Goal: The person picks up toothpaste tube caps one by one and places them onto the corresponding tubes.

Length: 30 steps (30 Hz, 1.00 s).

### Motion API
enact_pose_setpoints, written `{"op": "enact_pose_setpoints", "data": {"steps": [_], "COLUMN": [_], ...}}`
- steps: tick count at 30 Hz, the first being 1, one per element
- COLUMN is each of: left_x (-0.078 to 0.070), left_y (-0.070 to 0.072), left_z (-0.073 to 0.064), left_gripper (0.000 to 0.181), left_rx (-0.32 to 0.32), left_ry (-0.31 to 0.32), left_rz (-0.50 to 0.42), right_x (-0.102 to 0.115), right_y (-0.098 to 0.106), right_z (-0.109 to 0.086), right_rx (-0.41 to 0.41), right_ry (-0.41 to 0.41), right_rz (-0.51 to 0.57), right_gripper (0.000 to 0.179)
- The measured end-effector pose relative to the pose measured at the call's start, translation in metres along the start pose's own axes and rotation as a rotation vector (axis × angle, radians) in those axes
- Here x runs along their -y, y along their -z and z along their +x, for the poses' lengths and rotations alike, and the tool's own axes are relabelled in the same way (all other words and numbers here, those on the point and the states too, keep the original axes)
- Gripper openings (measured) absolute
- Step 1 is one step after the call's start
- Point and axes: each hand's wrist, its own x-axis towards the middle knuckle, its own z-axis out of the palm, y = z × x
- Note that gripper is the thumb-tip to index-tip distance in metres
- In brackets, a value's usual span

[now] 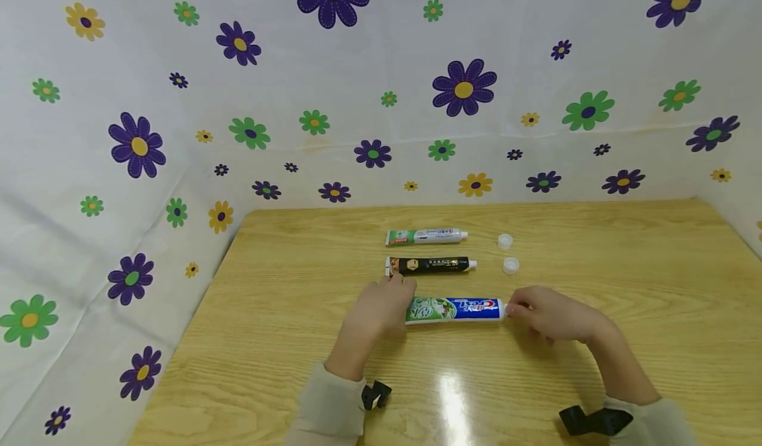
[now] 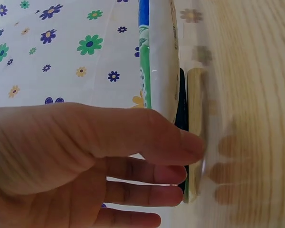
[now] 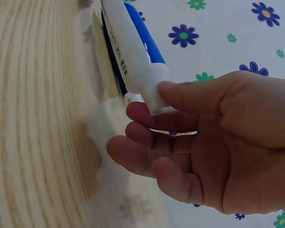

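A blue, green and white Crest toothpaste tube [image 1: 455, 309] lies crosswise before me, its white underside showing in the right wrist view. At its flat green end, my left hand [image 1: 381, 306] grips it with the thumb on the near side and the fingers beyond. My right hand [image 1: 550, 313] pinches the white cap [image 3: 154, 99] at the other end between thumb and index finger. The remaining right fingers are loosely curled below. In the left wrist view the tube [image 2: 162, 61] stands out past the left thumb, which hides its end.
Behind the Crest tube lie a black toothpaste tube [image 1: 437, 265] and a green and silver one [image 1: 425, 236], both with slim white nozzles pointing right. Two white caps [image 1: 510, 265] sit to their right. A flowered cloth [image 1: 405, 115] hangs along the wooden table's [image 1: 286, 313] back edge.
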Motion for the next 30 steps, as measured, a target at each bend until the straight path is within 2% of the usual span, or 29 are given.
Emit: {"op": "enact_pose_setpoints", "data": {"steps": [7, 15, 23, 30], "left_x": [0.000, 0.003, 0.005, 0.008], "left_y": [-0.004, -0.008, -0.008, -0.007], "left_z": [0.002, 0.007, 0.007, 0.009], "left_gripper": [0.050, 0.047, 0.046, 0.060], "left_rx": [0.000, 0.002, 0.006, 0.033], "left_ry": [0.010, 0.019, 0.016, 0.026], "left_rz": [0.029, 0.011, -0.018, -0.072], "right_x": [-0.004, -0.010, -0.011, -0.013], "right_y": [-0.002, -0.004, -0.004, -0.004], "right_z": [0.003, 0.011, 0.013, 0.014], "right_rx": [0.000, -0.088, -0.185, -0.196], "right_ry": [0.045, 0.037, 0.020, -0.003], "right_rz": [-0.097, -0.182, -0.173, -0.148], "right_gripper": [0.016, 0.014, 0.011, 0.012]}}
